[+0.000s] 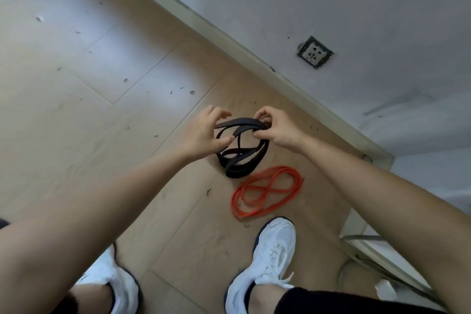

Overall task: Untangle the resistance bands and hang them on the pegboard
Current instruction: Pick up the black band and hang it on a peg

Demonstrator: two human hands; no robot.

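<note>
Both hands, left [204,132] and right [276,126], arms outstretched, pinch the tangled black band [242,150].

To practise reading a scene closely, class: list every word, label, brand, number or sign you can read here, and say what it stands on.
No text here can be read.
On the right shoe: a faint mark on its side, too blurred to read.
On the wall socket: only slots, no legible lettering.
On the black band and the red band: no print visible.
</note>
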